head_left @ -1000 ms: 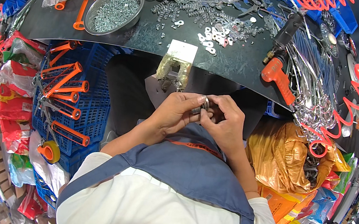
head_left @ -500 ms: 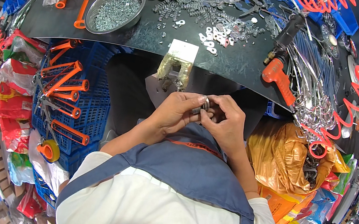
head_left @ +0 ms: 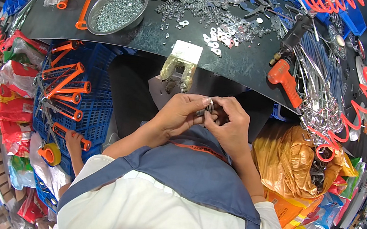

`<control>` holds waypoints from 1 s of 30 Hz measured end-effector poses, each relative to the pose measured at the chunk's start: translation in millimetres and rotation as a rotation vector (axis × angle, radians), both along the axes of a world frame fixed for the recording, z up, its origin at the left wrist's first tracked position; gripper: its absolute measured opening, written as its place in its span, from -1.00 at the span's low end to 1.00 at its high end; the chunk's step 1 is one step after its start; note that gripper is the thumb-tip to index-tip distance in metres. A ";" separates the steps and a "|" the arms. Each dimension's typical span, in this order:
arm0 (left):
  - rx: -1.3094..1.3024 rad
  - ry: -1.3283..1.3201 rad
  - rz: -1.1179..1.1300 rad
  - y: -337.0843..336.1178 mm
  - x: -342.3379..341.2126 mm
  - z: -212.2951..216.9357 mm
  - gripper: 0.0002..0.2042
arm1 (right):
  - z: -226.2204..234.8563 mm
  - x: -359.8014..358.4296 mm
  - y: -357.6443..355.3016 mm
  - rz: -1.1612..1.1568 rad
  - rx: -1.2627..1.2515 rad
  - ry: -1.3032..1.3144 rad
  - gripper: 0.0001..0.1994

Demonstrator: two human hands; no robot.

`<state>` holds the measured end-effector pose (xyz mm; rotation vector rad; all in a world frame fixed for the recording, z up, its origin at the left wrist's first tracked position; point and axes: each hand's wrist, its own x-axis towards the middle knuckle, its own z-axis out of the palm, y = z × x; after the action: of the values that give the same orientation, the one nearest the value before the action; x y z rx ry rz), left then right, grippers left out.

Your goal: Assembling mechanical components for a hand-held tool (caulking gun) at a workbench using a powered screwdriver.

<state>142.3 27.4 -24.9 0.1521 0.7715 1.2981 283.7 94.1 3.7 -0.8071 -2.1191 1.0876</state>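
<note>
Seen from above, two bare hands are brought together just in front of the person's chest, over a blue apron worn on a white shirt. The left hand point(head_left: 179, 114) and the right hand point(head_left: 229, 124) are touching at the fingertips, and a small silvery metal part point(head_left: 206, 110) is pinched between them; its exact shape cannot be made out, as it is mostly covered by the fingers. Both hands are curled closed around it.

Beyond the hands a dark worktable point(head_left: 156, 39) is seen. On its near edge, just above the hands, a small clear plastic fixture point(head_left: 178, 68) with a white top is mounted. Farther back, a round metal bowl point(head_left: 116, 8) filled with small screws is set to the left, and loose springs and flat washers point(head_left: 214, 36) are scattered across the middle. An orange-handled power tool point(head_left: 284, 77) is laid to the right, beside a heap of bright wire pieces point(head_left: 318, 101). To the left, below the table, a blue crate point(head_left: 93, 115) with orange-handled tools point(head_left: 67, 83) is placed.
</note>
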 end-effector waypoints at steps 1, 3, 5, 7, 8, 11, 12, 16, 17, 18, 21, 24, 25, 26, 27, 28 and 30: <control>0.000 0.000 -0.001 0.2 0.0 -0.3 -0.71 | -1.1 0.1 -0.1 -0.009 0.006 0.010 -0.75; 0.008 0.001 0.002 -0.2 -0.6 -1.7 -0.71 | -3.3 0.0 -0.1 -0.007 -0.005 0.009 -0.75; 0.003 0.001 0.001 -0.2 -0.8 -1.1 -0.71 | -3.7 -0.1 0.0 -0.006 -0.016 0.007 -0.75; -0.003 0.001 0.000 -0.1 -1.1 0.1 -0.71 | -3.0 -0.2 0.2 -0.016 -0.020 -0.010 -0.76; -0.005 0.004 -0.005 0.2 -1.2 0.8 -0.72 | -2.8 -0.1 0.2 -0.017 -0.020 -0.011 -0.76; -0.006 0.007 -0.007 0.4 -1.1 1.8 -0.71 | -2.5 0.2 0.2 -0.024 -0.016 -0.010 -0.76; -0.005 0.008 -0.004 0.3 -1.0 1.7 -0.71 | -2.0 0.2 0.1 -0.028 -0.030 -0.019 -0.76; -0.008 0.009 -0.017 0.1 -2.0 1.9 -0.71 | -0.7 -0.2 -0.4 -0.038 -0.069 -0.029 -0.77; 0.001 0.002 -0.018 0.2 -1.8 2.3 -0.70 | -0.7 -0.1 -0.4 -0.038 -0.069 -0.030 -0.77; 0.010 -0.005 -0.018 0.2 -1.7 2.7 -0.70 | -0.8 0.0 -0.5 -0.039 -0.078 -0.031 -0.77; 0.007 -0.013 -0.018 -0.2 -1.8 3.3 -0.70 | -0.5 -0.3 -0.8 -0.044 -0.085 -0.034 -0.77; -0.006 -0.010 -0.005 -0.6 -1.4 1.6 -0.70 | -0.1 0.2 -0.1 -0.028 -0.065 -0.028 -0.76; -0.007 -0.010 -0.003 -0.8 -1.6 1.0 -0.70 | -0.3 0.3 0.3 -0.011 -0.047 -0.022 -0.76; -0.012 -0.009 -0.006 -0.6 -1.8 1.1 -0.70 | -0.9 0.3 0.6 -0.011 -0.047 -0.022 -0.76; -0.017 -0.007 -0.010 -0.5 -1.8 1.2 -0.70 | -2.3 0.2 1.0 -0.011 -0.027 -0.016 -0.76; -0.017 -0.007 -0.010 -0.6 -1.7 1.5 -0.70 | -2.9 0.1 1.1 -0.010 -0.007 -0.010 -0.75; -0.027 -0.003 -0.004 -0.5 -1.3 1.6 -0.70 | -2.0 -0.1 0.9 -0.011 -0.011 -0.012 -0.75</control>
<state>141.0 27.0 -23.4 0.1291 0.7854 1.2836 283.6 94.9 1.7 -0.8317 -2.1175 1.0916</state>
